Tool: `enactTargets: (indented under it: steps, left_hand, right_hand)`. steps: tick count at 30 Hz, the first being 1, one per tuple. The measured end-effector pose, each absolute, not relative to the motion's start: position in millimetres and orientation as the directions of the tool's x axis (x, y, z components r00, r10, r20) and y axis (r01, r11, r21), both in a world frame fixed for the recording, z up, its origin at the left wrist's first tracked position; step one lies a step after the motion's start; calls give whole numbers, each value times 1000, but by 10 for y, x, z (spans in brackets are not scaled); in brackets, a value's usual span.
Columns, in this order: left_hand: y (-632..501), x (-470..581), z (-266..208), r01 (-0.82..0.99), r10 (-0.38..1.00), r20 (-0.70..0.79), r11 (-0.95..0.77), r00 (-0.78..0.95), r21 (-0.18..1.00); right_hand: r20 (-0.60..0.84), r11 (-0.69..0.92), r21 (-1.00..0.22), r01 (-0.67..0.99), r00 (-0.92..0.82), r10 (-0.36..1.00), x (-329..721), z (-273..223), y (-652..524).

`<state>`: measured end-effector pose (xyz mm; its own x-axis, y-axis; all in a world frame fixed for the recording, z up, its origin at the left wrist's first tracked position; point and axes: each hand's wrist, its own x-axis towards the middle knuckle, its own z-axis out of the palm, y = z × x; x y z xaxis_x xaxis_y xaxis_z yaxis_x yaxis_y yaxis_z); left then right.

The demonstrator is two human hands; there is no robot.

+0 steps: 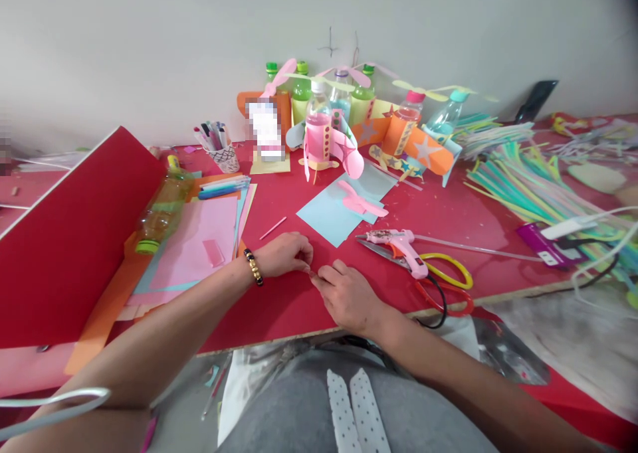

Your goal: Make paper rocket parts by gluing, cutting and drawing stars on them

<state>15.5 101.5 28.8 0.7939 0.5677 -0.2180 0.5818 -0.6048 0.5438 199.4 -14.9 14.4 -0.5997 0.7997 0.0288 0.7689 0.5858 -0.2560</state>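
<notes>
Close Work at the Front of the Red Tabletop point(284, 313)

Far left, a red board point(84, 240) slants up, and beside it a green-tinted plastic bottle point(164, 207) lies on its side, green cap toward you. Next come the layered sheets, pink paper point(194, 230) on top, what look like blue pens point(224, 186) across the far end. Behind them stands a patterned pen cup point(226, 159), then a phone point(266, 131), propped upright.

A short pink stick point(273, 228) lies just past your left hand point(284, 254), and here's the action: beaded bracelet at the wrist, fingers curled, thumb drawn in near the index finger. Facing it, your right hand point(346, 297) leans in, fingers bent, tips almost meeting the left's! Anything between those tips, low over the tabletop, is too small to make out; I can't tell whether either pinch is closed on it.

Beyond, propeller-topped bottles point(318, 137) line the wall, and a light blue sheet point(323, 214) carries a pink paper propeller point(361, 203). To your right, a pink glue gun point(401, 239) lies across scissors point(379, 248). Far right: pastel straws point(518, 187), fanned behind a purple box point(545, 248).
</notes>
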Motion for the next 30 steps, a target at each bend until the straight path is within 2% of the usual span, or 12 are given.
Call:
enactTargets:
  steps: [21, 26, 30]
  left_hand:
    - [1010, 167, 285, 575, 570, -205, -604, 796, 552]
    - [1077, 9, 264, 582, 606, -240, -461, 758, 670]
    - [1055, -105, 280, 621, 705, -226, -371, 673, 691]
  right_hand:
    - [44, 575, -239, 782, -583, 811, 1982, 127, -165]
    - [70, 576, -258, 776, -579, 812, 1982, 123, -178]
    - [86, 583, -269, 766, -584, 807, 1984, 124, -181]
